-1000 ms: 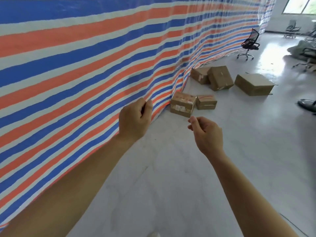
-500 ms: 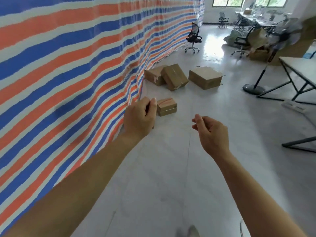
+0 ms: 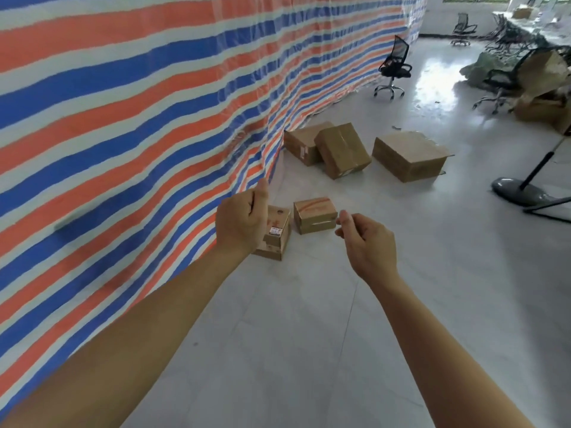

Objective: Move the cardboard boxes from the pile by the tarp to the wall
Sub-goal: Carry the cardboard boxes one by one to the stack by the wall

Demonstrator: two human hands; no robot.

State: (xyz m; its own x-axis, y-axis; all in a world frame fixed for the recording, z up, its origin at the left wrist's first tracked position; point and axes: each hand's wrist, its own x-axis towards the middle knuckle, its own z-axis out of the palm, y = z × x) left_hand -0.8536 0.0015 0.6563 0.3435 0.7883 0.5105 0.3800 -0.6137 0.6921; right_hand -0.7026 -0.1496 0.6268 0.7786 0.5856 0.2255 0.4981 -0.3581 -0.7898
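Several cardboard boxes lie on the pale floor beside the striped tarp [image 3: 123,125]. Nearest are a small box with a label [image 3: 278,234] and a small box with a red mark [image 3: 314,215]. Farther back sit two leaning boxes [image 3: 301,143] [image 3: 343,151] and a larger flat box [image 3: 409,156]. My left hand [image 3: 241,220] is held out in front of the labelled box, fingers loosely curled, holding nothing. My right hand [image 3: 367,244] hovers just right of the red-marked box, fingers loosely curled and empty. Both hands are above the floor, short of the boxes.
A black office chair [image 3: 394,69] stands by the tarp farther back. A fan base with its pole [image 3: 522,189] and a table leg are at the right. More chairs and crumpled cardboard [image 3: 543,88] fill the far right corner.
The view has swung left and come closer to the boxes. The labelled box shows again beside my left hand. Both hands stay raised and empty.
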